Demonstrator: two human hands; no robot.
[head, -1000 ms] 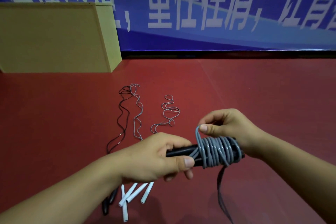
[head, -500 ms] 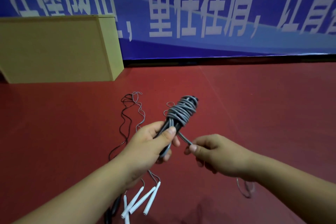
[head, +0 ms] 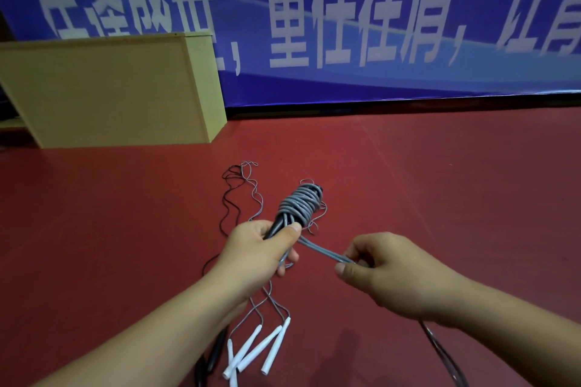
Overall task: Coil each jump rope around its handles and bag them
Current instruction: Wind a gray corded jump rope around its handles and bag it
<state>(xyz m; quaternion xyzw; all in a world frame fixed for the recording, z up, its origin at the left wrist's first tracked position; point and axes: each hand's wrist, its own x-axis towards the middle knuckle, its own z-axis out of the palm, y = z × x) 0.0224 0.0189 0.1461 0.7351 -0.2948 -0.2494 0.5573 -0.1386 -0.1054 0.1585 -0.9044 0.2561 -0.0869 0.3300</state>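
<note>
Grey jump rope (head: 301,203) coiled round black handles (head: 276,227), held above the red floor (head: 440,198), long axis tilting up and away to the right. Gripped at the lower handle end by left hand (head: 256,253); loose doubled strand pinched in right hand (head: 382,273), just beside, lower right

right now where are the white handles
In the head view the white handles lie on the red floor at the bottom centre, below the left hand and just right of the black handles.
</note>
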